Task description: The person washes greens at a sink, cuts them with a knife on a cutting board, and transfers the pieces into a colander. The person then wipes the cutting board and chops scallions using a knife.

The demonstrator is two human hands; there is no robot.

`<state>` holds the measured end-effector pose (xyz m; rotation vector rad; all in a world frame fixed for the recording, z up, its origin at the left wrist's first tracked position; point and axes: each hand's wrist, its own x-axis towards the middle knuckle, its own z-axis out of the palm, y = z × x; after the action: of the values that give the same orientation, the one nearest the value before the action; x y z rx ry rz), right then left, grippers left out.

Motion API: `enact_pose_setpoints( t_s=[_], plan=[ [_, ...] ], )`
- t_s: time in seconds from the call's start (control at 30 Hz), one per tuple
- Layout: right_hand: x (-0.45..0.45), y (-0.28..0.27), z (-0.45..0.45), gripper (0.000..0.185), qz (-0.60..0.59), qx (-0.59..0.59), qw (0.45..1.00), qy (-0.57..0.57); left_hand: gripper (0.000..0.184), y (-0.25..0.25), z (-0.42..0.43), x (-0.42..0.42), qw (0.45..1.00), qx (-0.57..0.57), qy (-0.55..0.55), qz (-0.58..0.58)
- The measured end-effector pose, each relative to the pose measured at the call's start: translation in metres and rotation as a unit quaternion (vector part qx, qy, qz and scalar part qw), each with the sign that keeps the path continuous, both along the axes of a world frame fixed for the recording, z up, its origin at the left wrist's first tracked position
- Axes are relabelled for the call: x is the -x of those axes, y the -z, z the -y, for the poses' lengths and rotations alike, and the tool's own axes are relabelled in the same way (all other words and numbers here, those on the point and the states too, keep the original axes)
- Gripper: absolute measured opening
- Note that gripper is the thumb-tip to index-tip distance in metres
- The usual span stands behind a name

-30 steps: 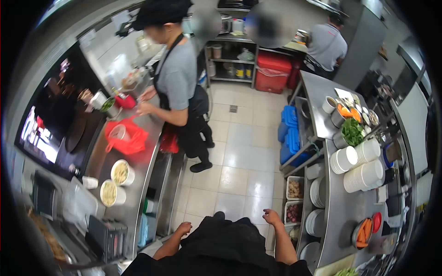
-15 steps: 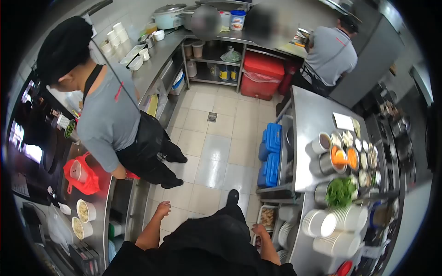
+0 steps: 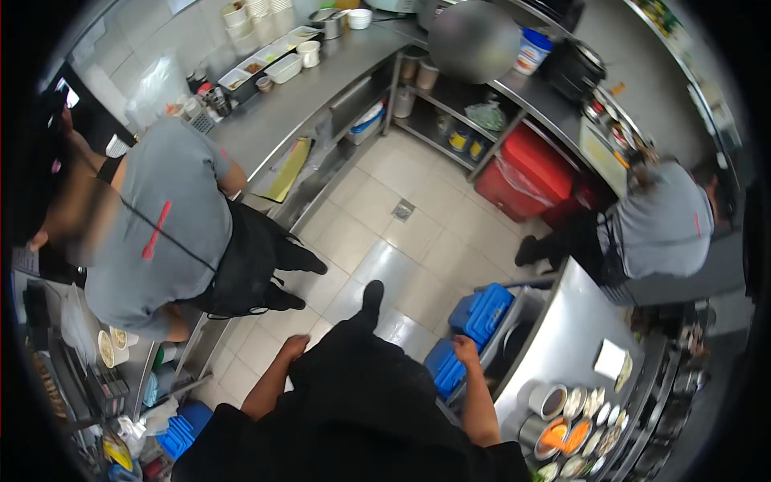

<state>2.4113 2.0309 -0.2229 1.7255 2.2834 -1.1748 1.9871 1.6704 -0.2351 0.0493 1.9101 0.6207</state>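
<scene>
My left hand (image 3: 295, 347) hangs beside my dark clothing above the tiled floor (image 3: 345, 241). Its fingers are loosely curled, and I see nothing in them. On the other side, my right hand (image 3: 465, 349) is also curled with no object showing. It appears next to the blue lidded boxes (image 3: 482, 312) under the steel table (image 3: 582, 321); contact cannot be made out. My dark shoe (image 3: 371, 297) points forward on the tiles.
A person in a grey shirt (image 3: 165, 213) leans over the left counter. Another person (image 3: 662, 217) stands at the far right, near a red bin (image 3: 526, 173). Food containers (image 3: 548, 399) crowd the right table. A floor drain (image 3: 403, 210) lies ahead.
I have moved forward and my view has turned and tilted. My right hand has swung forward, and my left fingers have curled in. The person at left now bends lower over the counter.
</scene>
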Motion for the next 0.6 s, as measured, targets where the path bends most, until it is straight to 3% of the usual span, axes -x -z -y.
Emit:
enact_pose_setpoints(
  t_s=[0.07, 0.1, 0.17, 0.2, 0.23, 0.3, 0.37, 0.4, 0.43, 0.47, 0.5, 0.57, 0.6],
  plan=[
    [0.021, 0.007, -0.033, 0.03, 0.012, 0.017, 1.0, -0.024, 0.053, -0.016, -0.069, 0.031, 0.999, -0.027, -0.026, -0.011],
    [0.011, 0.02, -0.041, 0.029, 0.017, 0.026, 0.999, -0.038, 0.057, 0.01, -0.099, 0.057, 0.989, -0.074, 0.057, -0.116],
    [-0.008, 0.076, -0.071, 0.024, 0.064, 0.09, 0.989, -0.098, 0.061, -0.02, -0.19, 0.103, 0.962, -0.145, 0.085, -0.214],
    [0.003, 0.071, -0.081, 0.021, 0.054, 0.179, 0.982, 0.0, 0.061, -0.03, -0.234, 0.135, 0.957, -0.196, 0.086, -0.193],
    [0.014, 0.059, -0.089, 0.019, 0.044, 0.265, 0.958, 0.098, 0.059, -0.08, -0.28, 0.155, 0.946, -0.205, 0.066, -0.242],
    [0.033, 0.032, -0.116, 0.021, 0.023, 0.176, 0.982, -0.069, 0.06, -0.136, -0.354, 0.207, 0.92, -0.263, 0.015, -0.291],
    [0.049, 0.027, -0.154, 0.025, -0.011, 0.076, 0.967, -0.242, 0.06, -0.194, -0.413, 0.268, 0.874, -0.331, -0.03, -0.355],
    [0.049, 0.049, -0.176, 0.02, -0.039, 0.171, 0.968, -0.182, 0.06, -0.223, -0.433, 0.299, 0.848, -0.337, -0.047, -0.406],
    [0.042, 0.101, -0.198, 0.016, -0.089, 0.338, 0.936, -0.035, 0.06, -0.253, -0.447, 0.33, 0.819, -0.339, -0.063, -0.458],
    [0.046, 0.142, -0.225, 0.012, -0.127, 0.476, 0.861, 0.13, 0.061, -0.28, -0.456, 0.361, 0.804, -0.314, -0.077, -0.5],
    [0.054, 0.179, -0.252, 0.008, -0.145, 0.561, 0.75, 0.319, 0.061, -0.297, -0.46, 0.393, 0.763, -0.311, -0.097, -0.559],
    [0.097, 0.187, -0.312, 0.011, -0.113, 0.485, 0.865, 0.057, 0.06, -0.315, -0.458, 0.468, 0.684, -0.267, -0.125, -0.667],
    [0.115, 0.19, -0.333, 0.013, -0.101, 0.432, 0.893, -0.072, 0.06, -0.335, -0.451, 0.492, 0.677, -0.227, -0.155, -0.683]
  ],
)
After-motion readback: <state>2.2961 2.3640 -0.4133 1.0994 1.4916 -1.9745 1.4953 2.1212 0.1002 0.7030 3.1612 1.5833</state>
